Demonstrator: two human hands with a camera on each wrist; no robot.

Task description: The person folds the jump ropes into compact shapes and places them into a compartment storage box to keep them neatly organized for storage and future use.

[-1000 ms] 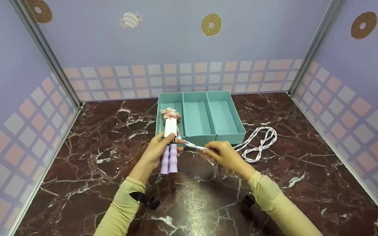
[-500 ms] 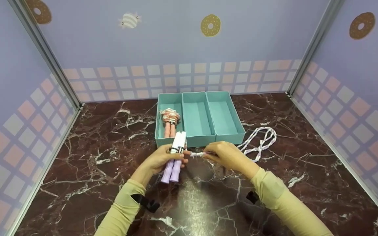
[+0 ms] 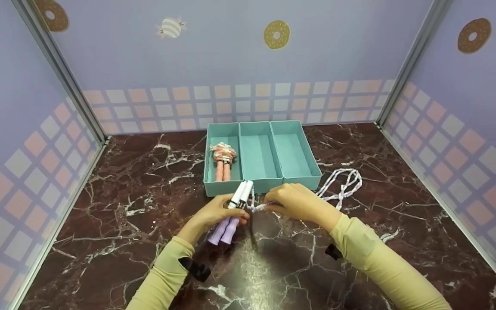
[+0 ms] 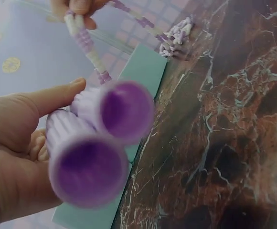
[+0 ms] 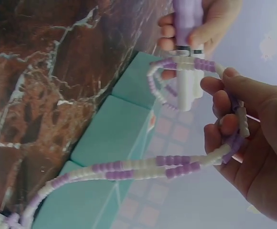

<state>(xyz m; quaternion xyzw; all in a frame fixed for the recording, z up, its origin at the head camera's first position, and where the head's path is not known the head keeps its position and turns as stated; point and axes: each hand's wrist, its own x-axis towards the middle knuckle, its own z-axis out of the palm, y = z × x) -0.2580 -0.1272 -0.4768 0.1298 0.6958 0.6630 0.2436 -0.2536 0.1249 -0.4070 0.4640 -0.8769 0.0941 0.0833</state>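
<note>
My left hand (image 3: 220, 212) grips the two purple-and-white handles of a jump rope (image 3: 227, 224) side by side, white ends pointing up toward the box. In the left wrist view the hollow purple handle ends (image 4: 88, 171) face the camera. With thumb and fingers my right hand (image 5: 258, 129) pinches the doubled beaded cord (image 5: 143, 169), white and purple, and a loop of it runs to the handles. Its far part lies looped on the table (image 3: 351, 185) right of the box. A second jump rope, with peach handles (image 3: 223, 170) and a bundled cord, lies in the box's left compartment.
A teal box (image 3: 265, 185) with three compartments stands in front of the hands, near the back wall. Purple patterned panels (image 3: 338, 51) enclose the dark marbled tabletop (image 3: 144, 241) at the back and both sides.
My left hand has drawn the handles back from over the box and tilted their white ends rightward, uncovering the peach handles. The right hand keeps its pinch, and the cord between the hands has slackened.
</note>
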